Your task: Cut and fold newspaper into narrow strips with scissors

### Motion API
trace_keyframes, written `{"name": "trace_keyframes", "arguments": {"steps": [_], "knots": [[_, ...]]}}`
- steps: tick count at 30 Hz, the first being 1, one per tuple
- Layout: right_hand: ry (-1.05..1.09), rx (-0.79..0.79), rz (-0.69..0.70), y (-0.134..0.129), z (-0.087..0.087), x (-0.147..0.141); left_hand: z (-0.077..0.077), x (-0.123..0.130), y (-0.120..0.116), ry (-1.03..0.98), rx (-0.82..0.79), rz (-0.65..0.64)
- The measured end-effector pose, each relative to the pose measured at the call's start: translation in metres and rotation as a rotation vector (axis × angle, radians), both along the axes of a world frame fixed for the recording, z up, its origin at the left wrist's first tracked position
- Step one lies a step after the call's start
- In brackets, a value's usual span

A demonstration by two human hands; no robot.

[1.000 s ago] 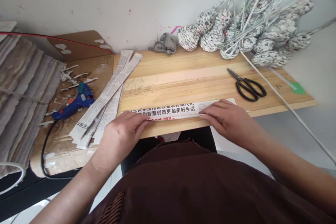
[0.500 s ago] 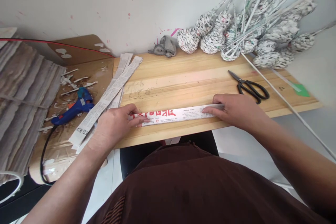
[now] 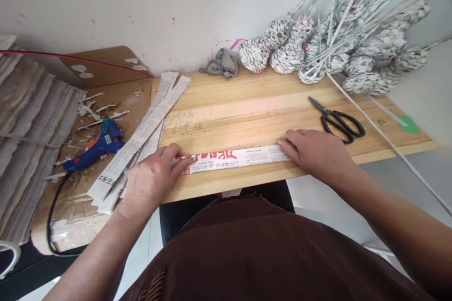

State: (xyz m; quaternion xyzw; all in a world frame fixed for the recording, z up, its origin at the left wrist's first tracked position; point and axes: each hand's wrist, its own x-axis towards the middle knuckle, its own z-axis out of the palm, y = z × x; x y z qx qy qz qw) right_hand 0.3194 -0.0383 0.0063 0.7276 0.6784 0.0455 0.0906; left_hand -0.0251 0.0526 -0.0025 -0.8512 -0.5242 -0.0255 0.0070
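A folded newspaper strip lies flat along the near edge of the wooden table, in front of the person, its red lettering toward the left and small black print toward the right. The left hand has its thumb and fingers closed on the left end; the right hand is closed on the right end, its curled fingers hiding that tip. Just beyond the right hand lie black-handled scissors, blades pointing away to the left. A long white paper rod slants past them, near a green patch at the table's right end. Left of the strip, more newspaper strips overlap in a loose fan, reaching onto cardboard, where a blue glue gun rests among white paper scraps. Farther left stands a stack of rough-edged gray sheets. Along the wall sit a crumpled gray cloth and, to its right, many woven paper gourd shapes with long stems.
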Motion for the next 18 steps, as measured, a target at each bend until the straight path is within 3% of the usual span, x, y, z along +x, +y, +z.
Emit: {"name": "trace_keyframes", "arguments": {"steps": [4,11,18], "knots": [[-0.043,0.058,0.052,-0.001,0.0,0.0,-0.001,0.001,-0.002,-0.039,0.01,0.029],[0.057,-0.017,-0.169,0.002,0.001,0.013,-0.005,0.0,-0.006,-0.045,0.109,0.001],[0.114,-0.04,-0.176,0.005,0.0,0.016,-0.007,0.001,-0.009,-0.099,0.156,-0.045]]}}
